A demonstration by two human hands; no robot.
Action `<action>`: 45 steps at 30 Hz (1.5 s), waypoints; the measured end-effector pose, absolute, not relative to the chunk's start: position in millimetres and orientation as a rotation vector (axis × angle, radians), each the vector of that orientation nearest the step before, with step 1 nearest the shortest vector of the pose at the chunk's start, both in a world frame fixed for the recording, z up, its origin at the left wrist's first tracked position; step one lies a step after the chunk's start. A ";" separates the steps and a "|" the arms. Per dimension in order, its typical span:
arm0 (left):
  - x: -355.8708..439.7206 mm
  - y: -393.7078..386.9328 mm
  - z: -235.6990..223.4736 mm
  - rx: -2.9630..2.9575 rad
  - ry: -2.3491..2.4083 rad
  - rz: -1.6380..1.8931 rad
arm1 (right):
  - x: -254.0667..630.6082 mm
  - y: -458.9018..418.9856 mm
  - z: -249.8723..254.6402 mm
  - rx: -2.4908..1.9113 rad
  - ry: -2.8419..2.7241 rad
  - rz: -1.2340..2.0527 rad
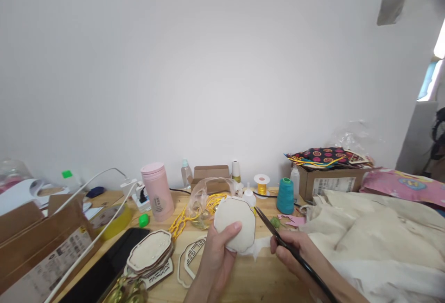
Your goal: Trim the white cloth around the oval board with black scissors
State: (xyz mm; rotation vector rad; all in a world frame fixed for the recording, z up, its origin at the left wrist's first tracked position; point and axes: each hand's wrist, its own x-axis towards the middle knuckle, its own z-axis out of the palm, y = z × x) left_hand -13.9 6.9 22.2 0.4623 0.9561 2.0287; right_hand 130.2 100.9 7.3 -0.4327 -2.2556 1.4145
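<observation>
My left hand (222, 247) grips a cream scalloped panel (236, 222) by its lower left, thumb pressed on the front. A scrap of white thin material (257, 247) hangs out behind the panel's lower edge. In my right hand (295, 249) is a long dark pointed tool (267, 223), its kind not clear. The tool's tip points up and left, close to the panel's right edge; I cannot tell whether they touch. Left of my left hand lie a stack of similar scalloped panels (149, 249) and a cut-out wooden frame (183, 263), partly covered by my forearm.
Behind the panel are a plastic bag (208, 189) with yellow cords, a yellow thread spool (262, 185) and a teal thread cone (285, 196). At left stand a pink tumbler (158, 191) and a cardboard box (45, 252). Cream fabric (375, 233) is heaped at right.
</observation>
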 end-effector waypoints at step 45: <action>-16.3 -1.1 9.7 -0.180 0.272 1.160 | 137.1 106.4 7.4 -0.482 -1.964 0.909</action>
